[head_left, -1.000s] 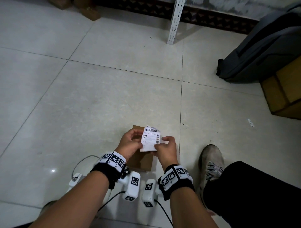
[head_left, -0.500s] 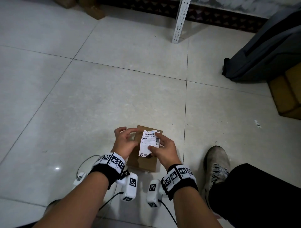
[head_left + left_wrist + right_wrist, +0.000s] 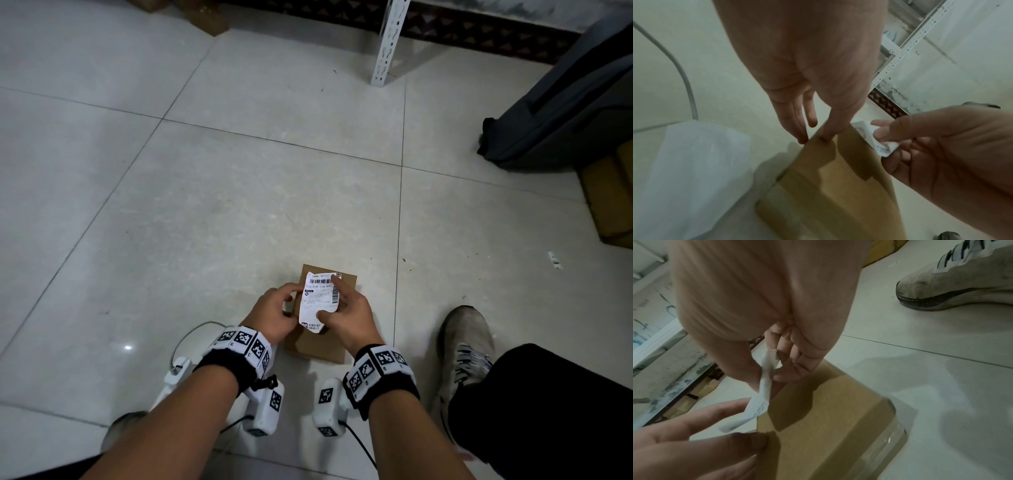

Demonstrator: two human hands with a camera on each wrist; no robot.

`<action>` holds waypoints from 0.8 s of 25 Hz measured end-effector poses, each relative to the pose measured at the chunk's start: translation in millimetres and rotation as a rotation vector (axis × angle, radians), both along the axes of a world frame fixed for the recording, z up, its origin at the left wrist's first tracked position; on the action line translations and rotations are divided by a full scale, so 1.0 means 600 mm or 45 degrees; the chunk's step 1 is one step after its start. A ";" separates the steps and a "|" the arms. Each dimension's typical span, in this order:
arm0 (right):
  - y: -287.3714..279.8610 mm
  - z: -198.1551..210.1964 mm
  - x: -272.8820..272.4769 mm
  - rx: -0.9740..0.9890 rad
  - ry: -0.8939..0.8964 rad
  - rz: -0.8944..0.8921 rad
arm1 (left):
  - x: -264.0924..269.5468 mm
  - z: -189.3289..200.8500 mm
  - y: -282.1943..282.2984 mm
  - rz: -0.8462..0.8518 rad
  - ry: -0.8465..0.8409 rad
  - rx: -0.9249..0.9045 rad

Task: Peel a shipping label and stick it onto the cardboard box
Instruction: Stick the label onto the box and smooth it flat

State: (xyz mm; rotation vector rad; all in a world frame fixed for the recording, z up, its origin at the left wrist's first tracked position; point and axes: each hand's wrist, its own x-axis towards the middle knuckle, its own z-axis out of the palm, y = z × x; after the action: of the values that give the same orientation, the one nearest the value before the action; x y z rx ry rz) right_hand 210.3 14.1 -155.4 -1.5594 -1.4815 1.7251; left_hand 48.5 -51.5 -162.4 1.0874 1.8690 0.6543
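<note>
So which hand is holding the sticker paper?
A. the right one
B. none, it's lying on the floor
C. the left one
A: the right hand pinches the label above the box, while the left hand rests its fingertips on the box edge.

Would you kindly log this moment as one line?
right hand: pinches shipping label | left hand: touches cardboard box edge | label: not stuck

A dirty white shoe with dark laces stands on the pale tiled floor, a dark grey cloth bag lies next to a yellow-brown box, and a white metal post with holes stands far back.
</note>
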 end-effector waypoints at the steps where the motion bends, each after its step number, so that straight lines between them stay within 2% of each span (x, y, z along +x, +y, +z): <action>1: -0.002 0.000 0.001 0.008 -0.002 0.004 | 0.002 0.003 0.000 0.000 -0.015 -0.011; 12: -0.006 0.012 0.017 0.064 -0.044 0.056 | 0.003 -0.009 -0.002 0.003 -0.079 0.035; 20: -0.006 0.011 0.011 0.131 -0.112 0.114 | -0.005 -0.023 0.010 -0.178 0.003 0.045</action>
State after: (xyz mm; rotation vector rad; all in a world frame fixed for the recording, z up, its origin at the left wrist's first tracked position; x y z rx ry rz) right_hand 217.0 10.5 -148.7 -1.5560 -1.6789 1.6188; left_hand 45.7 -45.3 -176.1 1.2297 1.7705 0.6075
